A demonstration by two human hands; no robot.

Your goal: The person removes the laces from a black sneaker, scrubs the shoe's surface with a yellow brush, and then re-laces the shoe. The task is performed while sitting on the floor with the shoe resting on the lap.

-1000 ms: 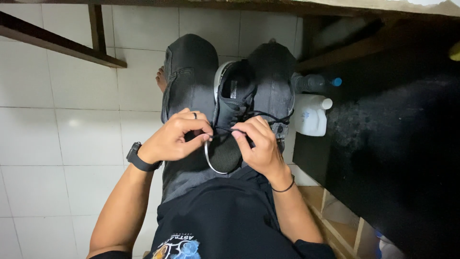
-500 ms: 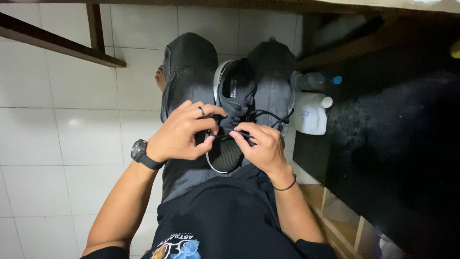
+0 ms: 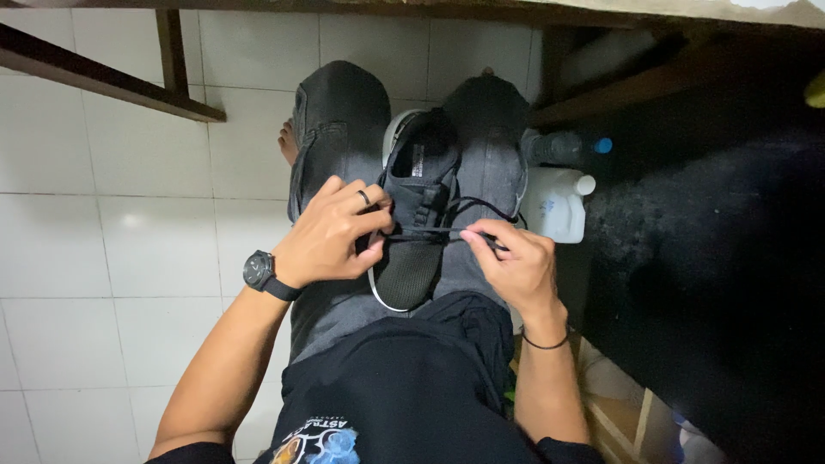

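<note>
A dark grey sneaker (image 3: pixel 421 206) with a white sole lies on my lap, across my grey trousers, its opening pointing away from me. My left hand (image 3: pixel 331 236), with a ring and a black wristwatch, pinches the black lace at the shoe's left side. On the other side my right hand (image 3: pixel 516 262) pinches the same lace (image 3: pixel 430 231), which runs taut across the shoe between both hands. A loop of lace lies over my right thigh.
A white plastic jug (image 3: pixel 554 206) and a dark bottle with a blue cap (image 3: pixel 567 148) stand on the floor beside my right leg. A dark wooden frame (image 3: pixel 129 86) crosses the white tiled floor at upper left. A black surface (image 3: pixel 713 258) fills the right.
My hands have drawn apart sideways, pulling the lace straight across the shoe. The left hand moved slightly left and the right hand moved right.
</note>
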